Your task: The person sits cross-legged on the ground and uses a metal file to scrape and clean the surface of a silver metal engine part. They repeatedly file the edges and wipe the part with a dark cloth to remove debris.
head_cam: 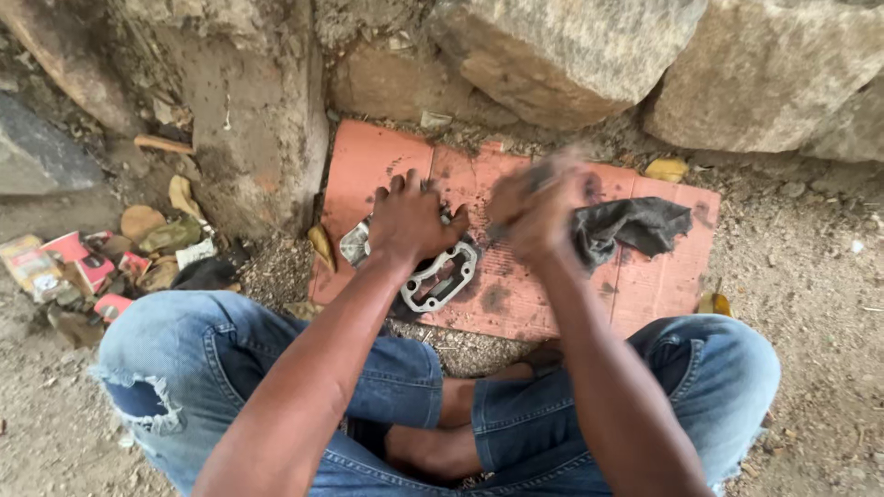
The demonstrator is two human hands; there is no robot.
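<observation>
A flat, reddish-orange sheet of cardboard (645, 276), stained with dark grease spots, lies on the gritty ground in the middle of the frame, its far edge against a row of large pale rough stones (589, 46) that fills the upper right. On the sheet, left of centre, rests a silvery cast-metal engine cover plate (440, 276) with open cut-outs and rounded bolt lugs. The left hand (410, 221) lies palm down over its upper end, fingers curled and pressed onto it, pinning it to the cardboard; the lower end of the plate shows free below the wrist. The right hand (539, 207) hovers just to the right of it, at the centre of the frame, blurred; it looks closed into a loose fist, but whether it holds anything cannot be told. Just beside it, to the right, a crumpled dark grey rag (635, 225) lies on the cardboard, one end close to the blurred hand.

Nothing stands between the hands and the plate. Bent knees in torn blue jeans (276, 359) fill the bottom of the frame, close to the near edge of the sheet. At the left edge, a heap of red and yellow wrappers and dry leaves (83, 267) lies on the dirt, well apart from the sheet. No containers are in sight.
</observation>
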